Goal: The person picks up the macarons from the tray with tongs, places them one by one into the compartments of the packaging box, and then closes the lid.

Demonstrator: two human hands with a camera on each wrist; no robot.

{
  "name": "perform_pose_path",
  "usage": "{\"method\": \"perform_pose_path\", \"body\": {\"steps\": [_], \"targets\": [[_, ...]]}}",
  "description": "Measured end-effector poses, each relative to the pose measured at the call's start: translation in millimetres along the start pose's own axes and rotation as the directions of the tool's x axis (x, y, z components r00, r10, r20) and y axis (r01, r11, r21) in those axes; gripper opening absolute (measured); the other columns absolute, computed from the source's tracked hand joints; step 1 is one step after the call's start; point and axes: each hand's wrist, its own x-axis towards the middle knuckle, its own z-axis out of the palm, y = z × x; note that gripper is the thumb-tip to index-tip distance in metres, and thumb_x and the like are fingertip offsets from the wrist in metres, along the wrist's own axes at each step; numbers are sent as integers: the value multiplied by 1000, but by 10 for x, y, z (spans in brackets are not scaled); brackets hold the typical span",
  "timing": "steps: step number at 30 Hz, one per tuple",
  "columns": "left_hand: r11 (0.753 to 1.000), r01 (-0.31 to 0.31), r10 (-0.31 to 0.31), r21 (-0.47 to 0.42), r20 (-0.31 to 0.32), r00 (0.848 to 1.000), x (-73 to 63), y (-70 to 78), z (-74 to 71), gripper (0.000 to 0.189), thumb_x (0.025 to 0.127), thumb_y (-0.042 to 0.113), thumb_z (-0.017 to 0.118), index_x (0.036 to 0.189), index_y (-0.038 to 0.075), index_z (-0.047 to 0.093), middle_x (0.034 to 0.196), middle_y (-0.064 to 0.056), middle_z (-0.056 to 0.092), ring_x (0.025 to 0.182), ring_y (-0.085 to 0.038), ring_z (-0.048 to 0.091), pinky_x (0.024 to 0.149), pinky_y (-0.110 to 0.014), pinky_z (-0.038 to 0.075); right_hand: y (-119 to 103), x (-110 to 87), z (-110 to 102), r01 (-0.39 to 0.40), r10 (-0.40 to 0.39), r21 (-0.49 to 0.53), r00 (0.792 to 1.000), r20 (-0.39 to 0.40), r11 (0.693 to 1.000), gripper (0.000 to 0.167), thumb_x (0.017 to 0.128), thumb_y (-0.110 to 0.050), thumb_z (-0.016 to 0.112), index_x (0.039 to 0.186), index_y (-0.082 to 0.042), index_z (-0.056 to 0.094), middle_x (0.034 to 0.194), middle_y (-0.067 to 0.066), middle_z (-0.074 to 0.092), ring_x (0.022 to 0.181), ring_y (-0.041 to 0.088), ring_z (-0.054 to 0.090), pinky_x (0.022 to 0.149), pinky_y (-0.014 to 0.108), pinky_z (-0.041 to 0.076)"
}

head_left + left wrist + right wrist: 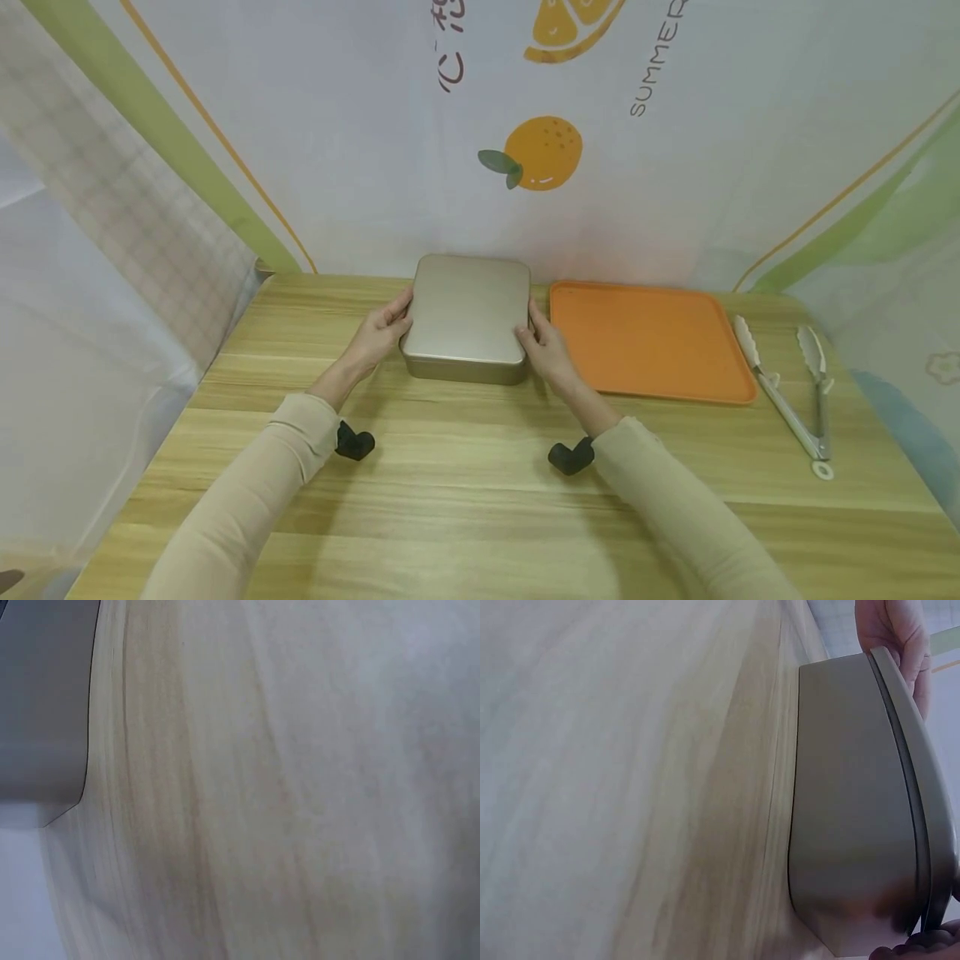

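Observation:
A square, gold-grey metal tin (463,371) stands on the wooden table near its back edge, its lid (470,307) on top. My left hand (377,335) grips the lid at its left side, thumb near the top edge. At the opposite side my right hand (549,350) holds it the same way. Seen from the right wrist, a dark gap runs between the lid (919,765) and the tin's wall (851,795), wider toward my right fingers (930,945). The left wrist view catches only a corner of the tin (45,727). What lies inside is hidden.
To the right of the tin lies an orange tray (645,342). Metal tongs with pale tips (798,417) lie spread beside it. Behind the table hangs a white cloth (360,150) with fruit prints. Black wrist mounts (572,457) sit below each wrist.

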Motion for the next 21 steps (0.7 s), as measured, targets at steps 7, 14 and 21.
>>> {"method": "perform_pose_path", "body": {"steps": [7,14,21], "targets": [[1000,11,-11,-9,-1,1000,-5,-7,7,54,99,-4,34,147,-7,10,157,-16,5,145,-24,6,118,-35,10,10,-2,6,-11,11,14,1000,0,1000,60,102,-18,41,150,-2,8,157,13,9,143,26,17,116,40,23],[999,30,-30,14,-8,1000,-7,21,30,54,99,-3,34,147,-7,10,156,-16,6,145,-24,7,118,-35,11,23,3,6,-19,19,39,1000,-2,999,61,102,-18,41,150,-1,8,157,14,6,144,25,13,117,38,19],[998,46,-46,35,-9,999,-1,33,38,54,99,-2,35,147,-5,10,157,-16,5,145,-25,7,118,-36,13,-33,-2,-7,-46,45,49,999,6,998,60,102,-17,40,149,1,8,157,15,7,144,26,13,117,38,18]]}}
